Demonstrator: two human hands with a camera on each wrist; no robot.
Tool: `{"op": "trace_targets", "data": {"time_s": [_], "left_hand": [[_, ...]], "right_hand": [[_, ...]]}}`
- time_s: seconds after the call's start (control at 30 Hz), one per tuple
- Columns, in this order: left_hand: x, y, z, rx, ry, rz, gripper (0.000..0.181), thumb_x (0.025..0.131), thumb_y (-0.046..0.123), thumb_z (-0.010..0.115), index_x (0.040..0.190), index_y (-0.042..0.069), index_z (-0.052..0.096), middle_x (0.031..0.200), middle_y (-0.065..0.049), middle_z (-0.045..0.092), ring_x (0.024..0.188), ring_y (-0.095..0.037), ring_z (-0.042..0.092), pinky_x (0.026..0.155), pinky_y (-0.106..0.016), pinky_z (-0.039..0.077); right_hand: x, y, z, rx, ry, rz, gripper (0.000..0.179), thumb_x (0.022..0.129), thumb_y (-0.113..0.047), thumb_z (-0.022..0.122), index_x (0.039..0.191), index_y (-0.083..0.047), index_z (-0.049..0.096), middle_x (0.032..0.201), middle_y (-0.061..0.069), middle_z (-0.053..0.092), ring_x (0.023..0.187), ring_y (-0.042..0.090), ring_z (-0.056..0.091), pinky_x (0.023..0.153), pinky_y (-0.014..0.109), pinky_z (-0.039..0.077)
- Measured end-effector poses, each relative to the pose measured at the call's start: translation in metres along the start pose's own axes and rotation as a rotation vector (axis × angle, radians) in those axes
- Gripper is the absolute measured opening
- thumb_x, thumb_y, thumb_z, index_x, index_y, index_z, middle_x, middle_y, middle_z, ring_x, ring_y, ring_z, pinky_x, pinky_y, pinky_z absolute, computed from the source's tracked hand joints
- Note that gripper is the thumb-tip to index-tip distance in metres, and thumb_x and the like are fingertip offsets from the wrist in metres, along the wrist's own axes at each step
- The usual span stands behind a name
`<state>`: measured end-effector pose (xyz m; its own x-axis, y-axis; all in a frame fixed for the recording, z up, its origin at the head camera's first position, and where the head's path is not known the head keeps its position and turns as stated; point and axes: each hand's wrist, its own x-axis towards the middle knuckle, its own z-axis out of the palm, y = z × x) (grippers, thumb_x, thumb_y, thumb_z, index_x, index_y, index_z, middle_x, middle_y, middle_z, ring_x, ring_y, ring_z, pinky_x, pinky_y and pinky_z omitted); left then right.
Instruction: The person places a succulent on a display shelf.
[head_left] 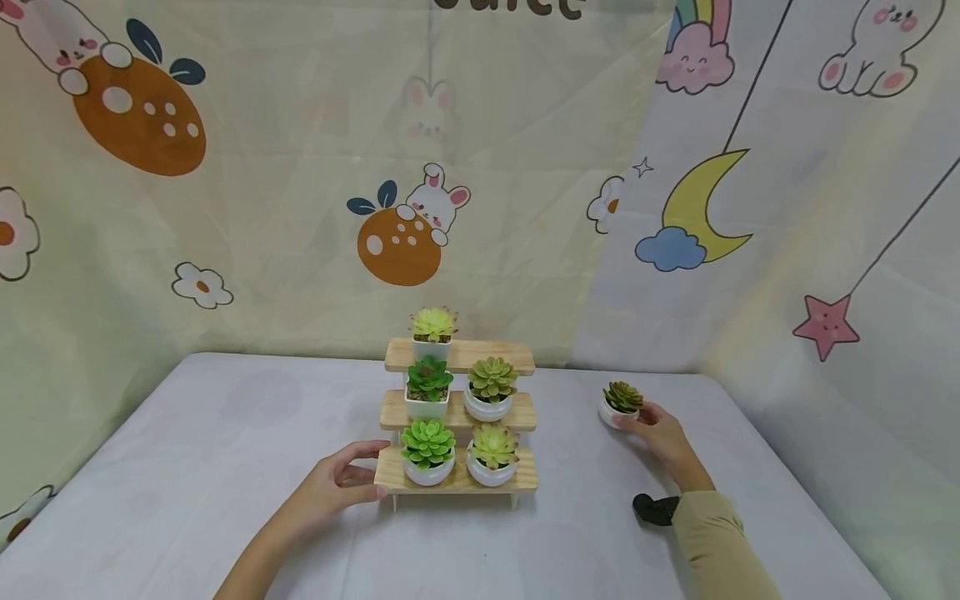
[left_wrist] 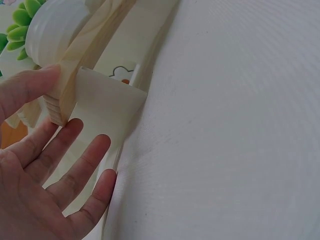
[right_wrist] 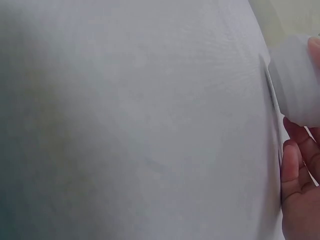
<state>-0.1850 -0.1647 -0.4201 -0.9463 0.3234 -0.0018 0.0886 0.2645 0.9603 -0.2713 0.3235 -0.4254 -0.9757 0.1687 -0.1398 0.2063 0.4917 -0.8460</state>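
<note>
A three-tier wooden plant stand (head_left: 386, 475) stands on the table, bearing several small potted succulents. At the left end of its lowest board, my left hand (head_left: 333, 483) grips the wood between thumb (left_wrist: 37, 85) and fingers. The board's end (left_wrist: 55, 107) shows close up in the left wrist view. Over on the right, my right hand (head_left: 663, 433) holds a dark green succulent (head_left: 622, 397) by its round white pot (head_left: 611, 414). That pot (right_wrist: 295, 80) is cut off at the edge of the right wrist view, low by the tabletop.
Both lower boards carry two succulents each; one light green succulent (head_left: 433, 323) sits on the top board's left side. The table has a white cloth (head_left: 262, 433). A printed curtain (head_left: 510, 167) hangs behind it. A black strap end (head_left: 652, 508) sticks out by my right wrist.
</note>
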Motion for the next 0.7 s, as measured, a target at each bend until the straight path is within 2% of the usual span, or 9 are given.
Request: {"op": "trace_targets", "data": {"time_s": [0.17,0.27,0.37,0.5,0.7], "left_hand": [[0.000,0.000,-0.001,-0.003,-0.007,0.002,0.062,0.080,0.019,0.072,0.134,0.005,0.046,0.134,-0.024,0.045,0.104,-0.023,0.058,0.080,-0.030,0.048],[0.000,0.001,-0.001,-0.004,-0.011,0.003,0.062,0.080,0.019,0.072,0.134,0.005,0.045,0.134,-0.024,0.044,0.104,-0.024,0.059,0.080,-0.029,0.048],[0.000,0.001,0.000,-0.004,-0.009,0.004,0.062,0.080,0.018,0.072,0.134,0.005,0.046,0.134,-0.024,0.044,0.104,-0.024,0.059,0.079,-0.028,0.049],[-0.001,0.002,0.000,-0.008,-0.007,0.002,0.062,0.080,0.019,0.072,0.134,0.005,0.045,0.134,-0.025,0.044,0.104,-0.024,0.059,0.079,-0.028,0.049],[-0.001,0.002,0.000,-0.021,-0.015,0.013,0.062,0.081,0.018,0.071,0.134,0.003,0.044,0.134,-0.025,0.044,0.103,-0.023,0.059,0.078,-0.027,0.049]], "right_hand": [[-0.003,-0.005,-0.002,-0.050,0.012,-0.023,0.080,0.084,-0.042,0.066,0.141,0.003,0.031,0.135,0.023,0.043,0.115,0.026,0.046,0.089,0.032,0.041],[-0.004,-0.006,-0.005,-0.066,0.015,-0.038,0.079,0.084,-0.043,0.065,0.140,0.003,0.033,0.132,0.021,0.046,0.101,0.015,0.051,0.081,0.024,0.042],[-0.004,-0.007,-0.008,-0.061,0.011,-0.045,0.079,0.085,-0.044,0.064,0.140,0.002,0.032,0.132,0.021,0.046,0.091,0.005,0.050,0.078,0.021,0.044],[-0.003,-0.011,-0.012,-0.048,0.001,-0.060,0.081,0.086,-0.047,0.061,0.142,0.002,0.029,0.136,0.021,0.043,0.097,0.006,0.049,0.082,0.023,0.045],[-0.007,-0.028,-0.012,-0.044,-0.003,-0.101,0.079,0.086,-0.049,0.060,0.142,-0.001,0.029,0.135,0.018,0.043,0.107,0.016,0.046,0.092,0.036,0.042]]}}
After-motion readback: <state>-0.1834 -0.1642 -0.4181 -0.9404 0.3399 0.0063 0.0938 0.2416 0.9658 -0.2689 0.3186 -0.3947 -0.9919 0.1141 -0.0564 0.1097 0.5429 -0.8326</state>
